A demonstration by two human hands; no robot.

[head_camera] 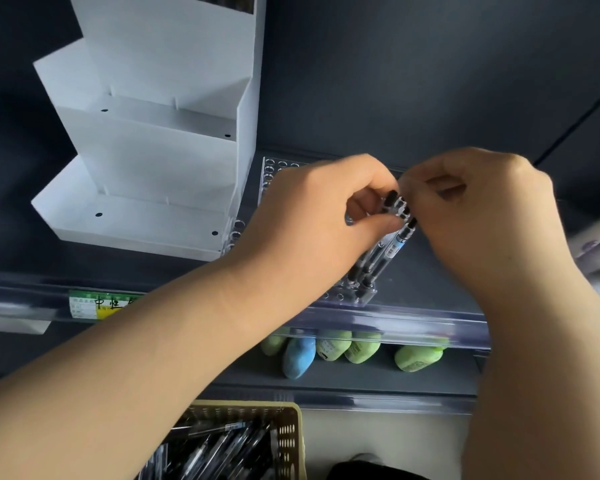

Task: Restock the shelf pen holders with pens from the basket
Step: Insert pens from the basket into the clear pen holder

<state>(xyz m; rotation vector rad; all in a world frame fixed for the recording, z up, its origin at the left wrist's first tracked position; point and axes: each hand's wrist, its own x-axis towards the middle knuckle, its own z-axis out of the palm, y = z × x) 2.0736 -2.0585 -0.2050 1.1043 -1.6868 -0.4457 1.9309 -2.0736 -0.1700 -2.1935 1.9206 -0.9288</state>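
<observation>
Standing tip-down at the front corner of the clear perforated plastic pen holder (274,167), a small bunch of clear-barrelled pens (378,258) with black ends leans back and to the right, their lower ends set in or at the holes and their upper ends caught between both hands. Most of the holder's other holes that show are unfilled, so the restocking looks to be at an early stage.

The main risk, as I judge it, is the lean. If either grip loosens before each tip sits fully in its own hole, the bunch could fan out and topple over the front rail of the dark grey shelf (430,271). Working several pens at once also invites two tips into one hole, or a tip skating across the slick plastic. Pushing down hard on the slanted barrels could shift the light holder itself.

The left hand (312,216) is closed narrowly, fingers and thumb curled round the upper ends of the bunch. The right hand (482,209) meets it from the other side, fingers bent in, and appears to pinch the top of one pen; the exact contact is partly hidden.

Below, the tan woven-pattern plastic basket (291,441) holds many more pens. A white tiered cardboard display stand (153,168) sits just left of the holder, and green and blue rounded packets (361,348) lie on the shelf beneath.
</observation>
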